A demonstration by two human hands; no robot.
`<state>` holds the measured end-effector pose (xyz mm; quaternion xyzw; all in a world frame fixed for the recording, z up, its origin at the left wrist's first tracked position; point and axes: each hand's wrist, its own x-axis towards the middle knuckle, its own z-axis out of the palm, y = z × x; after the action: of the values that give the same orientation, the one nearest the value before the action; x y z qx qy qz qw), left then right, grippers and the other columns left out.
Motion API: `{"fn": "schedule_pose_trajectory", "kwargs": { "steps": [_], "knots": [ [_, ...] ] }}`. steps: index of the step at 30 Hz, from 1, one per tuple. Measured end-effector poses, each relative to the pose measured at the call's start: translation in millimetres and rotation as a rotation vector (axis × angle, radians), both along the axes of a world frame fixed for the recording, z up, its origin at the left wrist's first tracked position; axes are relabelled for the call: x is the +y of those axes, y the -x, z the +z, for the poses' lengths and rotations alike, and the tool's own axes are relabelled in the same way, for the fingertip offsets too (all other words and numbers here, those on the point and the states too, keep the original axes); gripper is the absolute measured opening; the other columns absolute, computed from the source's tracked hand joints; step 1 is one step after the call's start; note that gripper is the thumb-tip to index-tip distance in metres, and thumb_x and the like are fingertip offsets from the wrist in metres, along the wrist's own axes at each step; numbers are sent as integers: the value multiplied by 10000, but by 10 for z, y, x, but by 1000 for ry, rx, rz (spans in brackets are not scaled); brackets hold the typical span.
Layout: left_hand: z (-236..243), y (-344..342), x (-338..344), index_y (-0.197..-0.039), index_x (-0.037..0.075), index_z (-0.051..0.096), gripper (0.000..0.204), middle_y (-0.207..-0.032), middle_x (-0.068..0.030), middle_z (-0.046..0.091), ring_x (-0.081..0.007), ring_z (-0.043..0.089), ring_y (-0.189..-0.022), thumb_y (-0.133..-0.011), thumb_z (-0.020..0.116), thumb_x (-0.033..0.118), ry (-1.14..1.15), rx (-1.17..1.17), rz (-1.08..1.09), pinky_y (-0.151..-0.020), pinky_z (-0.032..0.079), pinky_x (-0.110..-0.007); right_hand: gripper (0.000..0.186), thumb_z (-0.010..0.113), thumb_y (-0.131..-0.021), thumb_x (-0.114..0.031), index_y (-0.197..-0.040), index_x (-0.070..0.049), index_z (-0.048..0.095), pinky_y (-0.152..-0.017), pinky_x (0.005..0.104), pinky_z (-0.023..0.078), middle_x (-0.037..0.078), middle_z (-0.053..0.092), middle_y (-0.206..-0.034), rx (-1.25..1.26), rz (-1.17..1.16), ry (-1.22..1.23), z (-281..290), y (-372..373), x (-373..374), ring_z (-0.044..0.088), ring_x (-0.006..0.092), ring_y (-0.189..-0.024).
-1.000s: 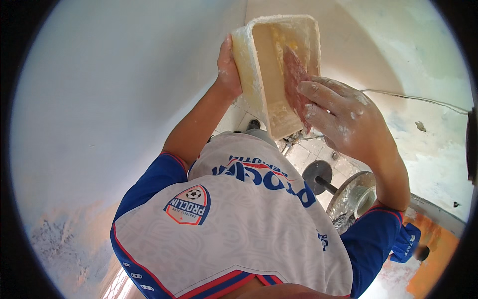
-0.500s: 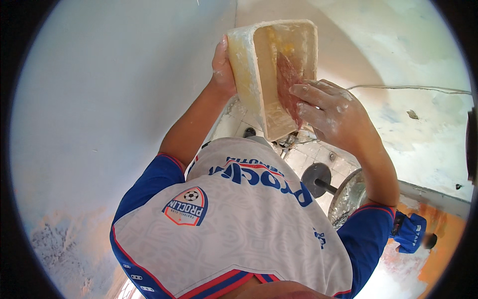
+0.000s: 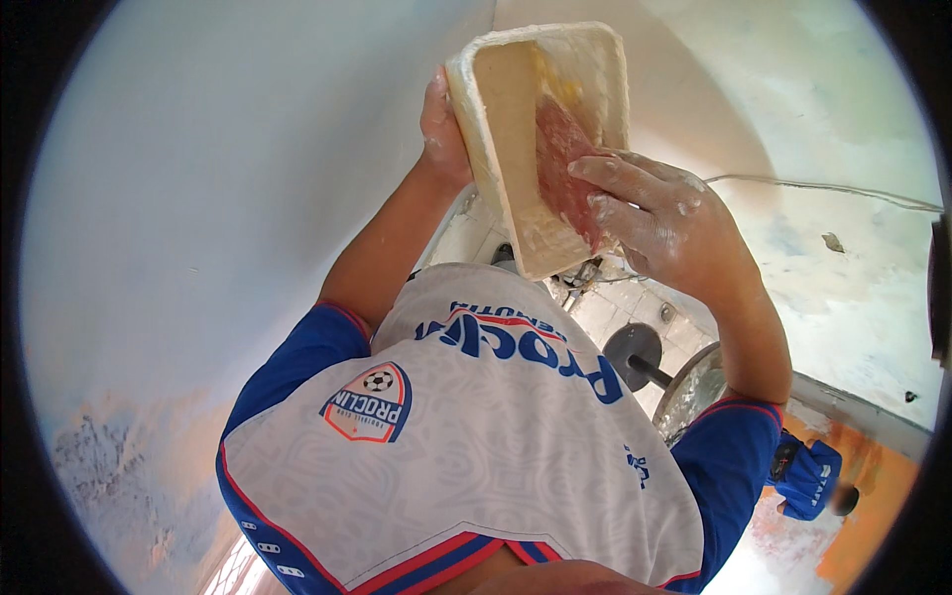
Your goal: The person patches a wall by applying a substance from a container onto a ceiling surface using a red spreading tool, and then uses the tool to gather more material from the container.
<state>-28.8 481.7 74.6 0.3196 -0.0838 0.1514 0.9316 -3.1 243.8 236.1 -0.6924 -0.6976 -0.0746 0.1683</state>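
A cream rectangular plastic tub (image 3: 496, 149), crusted with whitish filler and yellowish patches, is tilted with its open top toward me. My left hand (image 3: 443, 134) grips its left side from outside. My right hand (image 3: 674, 223), smeared with white paste, holds a thin reddish flat spreader (image 3: 563, 144) against the inside of the tub, its fingers closed on the spreader.
Pale patchy walls (image 3: 169, 198) surround me; a cable (image 3: 823, 183) runs along the right one. Below are a tiled floor (image 3: 645, 307), a dark disc on a bar (image 3: 630, 352) and a round metal rim (image 3: 694, 372). At lower right, a person in blue (image 3: 808, 481) is near an orange wall.
The tub and both my hands have shifted slightly left since a second ago. The tub dipped, then rose again over the last half second. The person in blue has moved a little.
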Motion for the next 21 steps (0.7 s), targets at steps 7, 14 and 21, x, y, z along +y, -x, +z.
{"fn": "schedule_pose_trajectory", "kwargs": {
  "steps": [7, 14, 21],
  "knots": [
    [-100, 126, 104, -1439, 67, 499, 808, -1392, -138, 572, -281, 567, -1258, -978, 273, 690, 57, -85, -76, -1055, 480, -444, 296, 764, -591, -16, -855, -7, 630, -774, 404, 621, 132, 689, -1191, 62, 55, -8, -52, 141, 153, 712, 344, -1027],
    [-177, 98, 132, -1439, 69, 497, 790, -1396, -132, 566, -284, 557, -1266, -983, 268, 673, 72, -209, -45, -1071, 467, -448, 267, 760, -614, 16, -842, 0, 623, -762, 406, 621, 150, 708, -1138, 139, 85, -103, -157, 217, 259, 723, 353, -985],
    [-65, 188, 59, -1447, 79, 491, 776, -1409, -123, 558, -281, 543, -1283, -988, 274, 666, 120, -118, 33, -1092, 449, -444, 211, 728, -677, 82, -840, -17, 637, -746, 365, 624, 143, 729, -1106, 177, 53, -265, -218, 82, 113, 731, 338, -977]
  ]
}}
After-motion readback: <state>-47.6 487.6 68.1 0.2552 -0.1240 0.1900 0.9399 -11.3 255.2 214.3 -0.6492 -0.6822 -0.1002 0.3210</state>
